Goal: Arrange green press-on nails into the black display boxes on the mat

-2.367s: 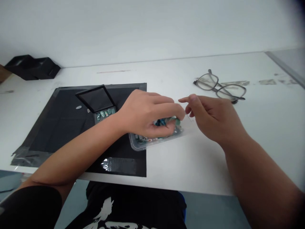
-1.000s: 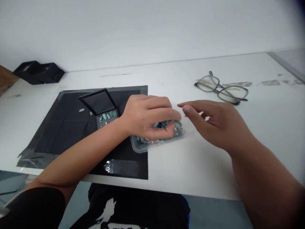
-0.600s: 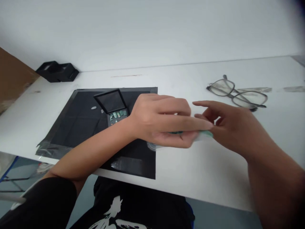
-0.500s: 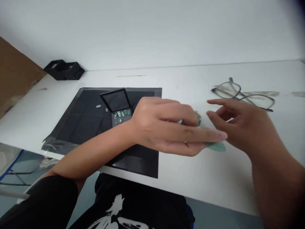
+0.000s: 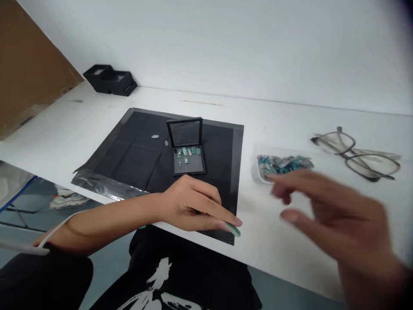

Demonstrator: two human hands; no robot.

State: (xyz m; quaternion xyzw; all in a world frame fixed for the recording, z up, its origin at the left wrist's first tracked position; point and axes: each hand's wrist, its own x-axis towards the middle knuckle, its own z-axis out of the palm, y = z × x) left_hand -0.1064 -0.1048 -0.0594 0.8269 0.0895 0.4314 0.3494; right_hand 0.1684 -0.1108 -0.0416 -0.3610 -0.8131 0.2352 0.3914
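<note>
My left hand (image 5: 196,206) is over the front right part of the black mat (image 5: 135,148), pinching a long green press-on nail (image 5: 233,229) between thumb and fingers. Behind it on the mat stands a small black case (image 5: 195,169) with its clear lid raised; several green, decorated press-on nails (image 5: 185,151) lie inside. My right hand (image 5: 345,215), blurred, hovers in front of a clear plastic box (image 5: 254,170) with thumb and fingers apart and nothing visible between them. Teal and silver pieces (image 5: 287,163) fill that box.
Eyeglasses (image 5: 358,155) rest on the white table (image 5: 277,116) at the right. Two joined black boxes (image 5: 111,82) stand at the back left by the wall. A small silvery oval piece (image 5: 155,136) and a small pale piece (image 5: 166,143) lie on the mat.
My left hand has moved away from the right hand, left and toward the table's front edge, still holding the green nail. The clear box has come into sight. The view has shifted.
</note>
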